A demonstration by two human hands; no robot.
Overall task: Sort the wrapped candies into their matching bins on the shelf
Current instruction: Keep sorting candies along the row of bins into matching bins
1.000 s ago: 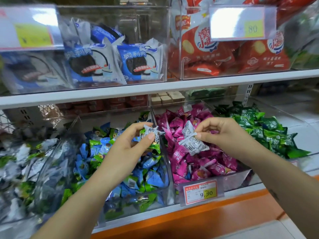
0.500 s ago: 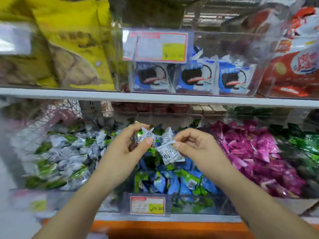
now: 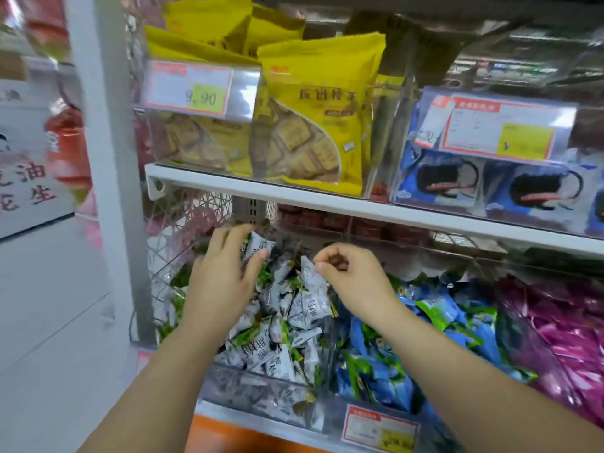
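Observation:
The leftmost clear bin (image 3: 258,395) holds white-and-green wrapped candies (image 3: 277,351). My left hand (image 3: 222,282) hovers over the back of this bin with fingers spread. A white candy (image 3: 260,246) sits between its thumb tip and fingers, apparently slipping free. My right hand (image 3: 354,276) is beside it over the same bin, fingertips pinched on the corner of a second white candy (image 3: 312,274). To the right lie the blue candies bin (image 3: 392,371) and the pink candies bin (image 3: 572,338).
The white shelf board (image 3: 327,199) runs close above both hands, carrying yellow snack bags (image 3: 310,112) and blue cookie packs (image 3: 490,188). A white upright post (image 3: 108,158) stands left of the bins, with aisle floor beyond. A price tag (image 3: 379,426) hangs on the bin front.
The view and both hands swung left from the pink bin, past the blue bin, to the white-candy bin. My left fingers have spread apart around their candy.

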